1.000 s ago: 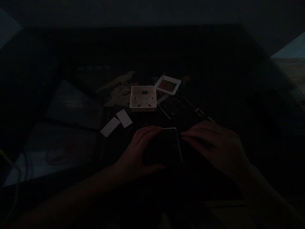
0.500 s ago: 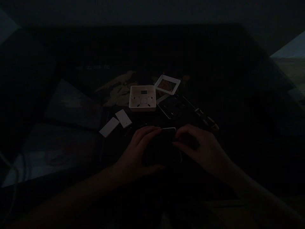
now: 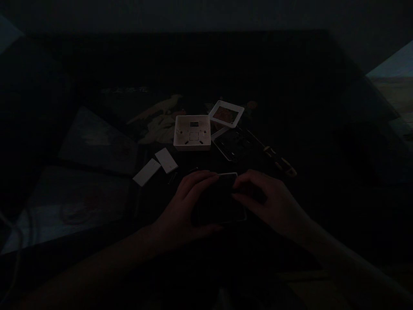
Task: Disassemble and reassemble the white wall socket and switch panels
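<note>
The scene is very dark. My left hand (image 3: 185, 206) grips the left side of a dark flat rectangular device (image 3: 222, 202) with a pale rim, thumb below and fingers over its top edge. My right hand (image 3: 269, 200) curls over the device's right part, fingertips pressing on its face. Beyond the hands lie a white square back box (image 3: 192, 132), a white square frame (image 3: 226, 114) and a dark switch insert (image 3: 235, 144).
Two small white rectangular pieces (image 3: 156, 165) lie left of the hands, with small dark screws (image 3: 174, 176) beside them. A screwdriver with a yellow-marked handle (image 3: 279, 161) lies to the right. Printed sheets (image 3: 97, 142) cover the left of the dark table.
My right hand has moved left from beside the device onto its right part, with fingers curling down. My left hand keeps its grip and has barely shifted.
</note>
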`<action>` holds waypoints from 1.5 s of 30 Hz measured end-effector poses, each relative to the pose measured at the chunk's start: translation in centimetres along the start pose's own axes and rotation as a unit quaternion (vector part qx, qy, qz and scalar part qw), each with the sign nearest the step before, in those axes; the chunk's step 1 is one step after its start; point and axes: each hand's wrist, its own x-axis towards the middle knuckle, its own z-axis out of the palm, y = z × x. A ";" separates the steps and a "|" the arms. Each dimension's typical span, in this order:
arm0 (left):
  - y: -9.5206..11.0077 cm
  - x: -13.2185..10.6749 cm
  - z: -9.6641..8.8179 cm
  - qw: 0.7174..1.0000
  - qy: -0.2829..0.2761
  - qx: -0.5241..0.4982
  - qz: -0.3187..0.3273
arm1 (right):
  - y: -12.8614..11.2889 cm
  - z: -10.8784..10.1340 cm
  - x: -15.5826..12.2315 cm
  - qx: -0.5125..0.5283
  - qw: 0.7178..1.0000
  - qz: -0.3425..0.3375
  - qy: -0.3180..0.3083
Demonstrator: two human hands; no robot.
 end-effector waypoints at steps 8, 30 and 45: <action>0.0 0.0 0.0 1.000 -0.006 -0.011 -0.007 | 0.3 0.4 -0.2 -0.061 0.995 -0.079 0.026; -0.1 -0.1 -0.1 1.000 -0.016 0.002 -0.002 | 1.4 -4.0 0.3 -0.125 0.983 -0.015 0.137; -0.3 -0.6 0.1 0.998 -0.025 -0.005 -0.052 | 7.1 -6.5 0.6 -0.280 0.943 0.116 0.135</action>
